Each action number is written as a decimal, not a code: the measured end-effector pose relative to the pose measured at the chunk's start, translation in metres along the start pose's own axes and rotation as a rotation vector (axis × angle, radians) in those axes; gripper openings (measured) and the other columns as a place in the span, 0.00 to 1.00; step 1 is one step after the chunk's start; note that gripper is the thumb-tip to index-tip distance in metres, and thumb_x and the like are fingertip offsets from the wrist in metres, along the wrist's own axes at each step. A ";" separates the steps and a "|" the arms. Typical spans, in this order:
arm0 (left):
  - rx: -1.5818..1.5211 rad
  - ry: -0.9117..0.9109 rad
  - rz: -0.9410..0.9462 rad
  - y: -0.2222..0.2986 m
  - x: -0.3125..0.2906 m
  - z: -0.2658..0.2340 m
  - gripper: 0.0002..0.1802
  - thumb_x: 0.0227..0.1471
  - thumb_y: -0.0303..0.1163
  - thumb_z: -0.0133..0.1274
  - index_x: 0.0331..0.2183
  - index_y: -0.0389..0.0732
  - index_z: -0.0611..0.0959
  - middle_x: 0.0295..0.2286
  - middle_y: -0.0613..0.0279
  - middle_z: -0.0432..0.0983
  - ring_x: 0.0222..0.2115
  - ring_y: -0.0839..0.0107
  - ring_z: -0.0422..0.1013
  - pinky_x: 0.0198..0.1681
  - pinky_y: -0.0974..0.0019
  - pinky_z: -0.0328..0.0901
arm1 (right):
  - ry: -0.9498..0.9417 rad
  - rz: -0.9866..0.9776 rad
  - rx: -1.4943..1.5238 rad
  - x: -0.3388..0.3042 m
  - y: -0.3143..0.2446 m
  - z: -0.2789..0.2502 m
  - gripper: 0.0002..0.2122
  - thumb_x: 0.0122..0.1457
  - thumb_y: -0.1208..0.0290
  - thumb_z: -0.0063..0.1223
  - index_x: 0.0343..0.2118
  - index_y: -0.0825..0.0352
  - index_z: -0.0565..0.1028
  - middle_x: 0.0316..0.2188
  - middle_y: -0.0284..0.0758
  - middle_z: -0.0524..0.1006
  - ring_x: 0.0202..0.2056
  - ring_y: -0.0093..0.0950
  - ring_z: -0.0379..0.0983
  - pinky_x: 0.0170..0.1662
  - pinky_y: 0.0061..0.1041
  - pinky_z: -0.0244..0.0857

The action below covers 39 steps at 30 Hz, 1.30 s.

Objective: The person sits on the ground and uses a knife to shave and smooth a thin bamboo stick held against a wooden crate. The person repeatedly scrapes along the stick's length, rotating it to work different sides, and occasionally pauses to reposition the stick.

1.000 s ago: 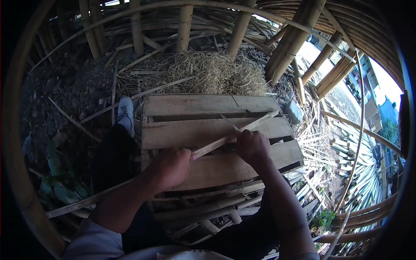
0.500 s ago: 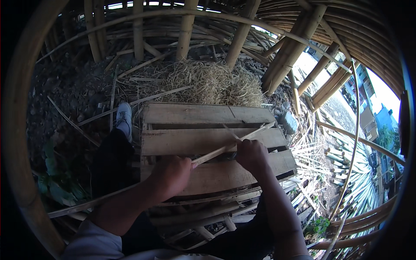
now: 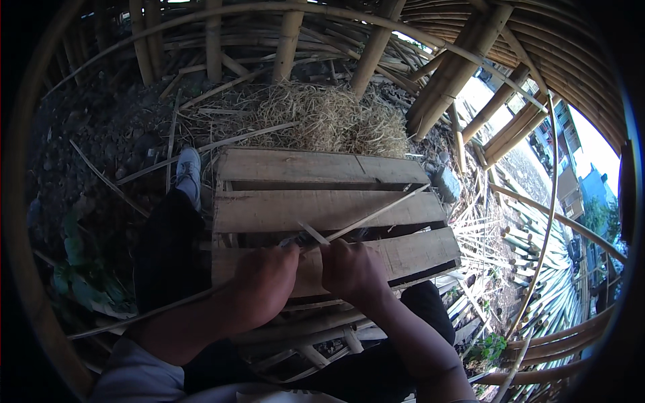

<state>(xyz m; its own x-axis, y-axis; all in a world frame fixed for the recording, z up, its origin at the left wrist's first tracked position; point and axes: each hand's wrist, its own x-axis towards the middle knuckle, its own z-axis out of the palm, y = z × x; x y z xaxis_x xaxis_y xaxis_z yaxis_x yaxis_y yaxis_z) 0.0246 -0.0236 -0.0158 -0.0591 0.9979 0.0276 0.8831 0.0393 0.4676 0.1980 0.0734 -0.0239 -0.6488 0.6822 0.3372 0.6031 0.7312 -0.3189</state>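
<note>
A long thin bamboo strip (image 3: 379, 213) runs slantwise across the slatted wooden bench (image 3: 289, 207), from the lower left up to the right. My left hand (image 3: 263, 285) is closed round it, close to the bench's front slat. My right hand (image 3: 353, 270) is closed just to the right, gripping a knife. The knife's narrow pale blade (image 3: 313, 233) sticks out up and left from the fist and crosses the strip. Its handle is hidden in my fingers. A small dark object by my left fingertips is too blurred to name.
Behind the bench lies a heap of pale shavings (image 3: 326, 119). Thick bamboo posts (image 3: 460, 70) stand at the back and right. Many cut bamboo poles (image 3: 554, 258) lie to the right. My shoe (image 3: 189, 168) is left of the bench, beside loose strips on dark ground.
My right hand with the knife has moved left and toward me along the strip, close to my left hand. The left hand keeps its grip. The view has shifted slightly.
</note>
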 end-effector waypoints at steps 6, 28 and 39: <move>-0.009 0.025 0.017 0.002 0.005 0.001 0.11 0.65 0.33 0.48 0.33 0.36 0.78 0.22 0.46 0.80 0.26 0.50 0.80 0.31 0.50 0.75 | -0.021 0.059 -0.210 0.006 0.017 -0.006 0.13 0.63 0.66 0.53 0.22 0.64 0.71 0.16 0.47 0.75 0.19 0.49 0.76 0.25 0.48 0.71; 0.063 -0.036 0.006 0.003 0.008 -0.002 0.03 0.55 0.24 0.52 0.33 0.37 0.80 0.26 0.48 0.82 0.30 0.52 0.82 0.34 0.55 0.77 | -0.067 0.035 0.069 0.004 -0.004 0.005 0.10 0.61 0.68 0.57 0.25 0.65 0.74 0.14 0.48 0.72 0.19 0.51 0.73 0.22 0.47 0.67; 0.034 -0.003 0.013 0.004 0.011 0.001 0.13 0.65 0.34 0.47 0.32 0.37 0.80 0.23 0.47 0.81 0.27 0.51 0.81 0.30 0.53 0.76 | 0.116 -0.194 -0.006 -0.001 0.012 0.013 0.06 0.59 0.74 0.60 0.32 0.66 0.73 0.14 0.41 0.70 0.15 0.45 0.69 0.17 0.42 0.61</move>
<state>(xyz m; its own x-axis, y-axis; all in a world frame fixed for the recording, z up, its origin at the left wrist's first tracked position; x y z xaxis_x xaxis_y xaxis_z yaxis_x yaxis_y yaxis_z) 0.0282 -0.0120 -0.0148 -0.0463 0.9985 0.0309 0.8993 0.0282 0.4365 0.2005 0.0816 -0.0395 -0.6950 0.5245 0.4918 0.4752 0.8484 -0.2332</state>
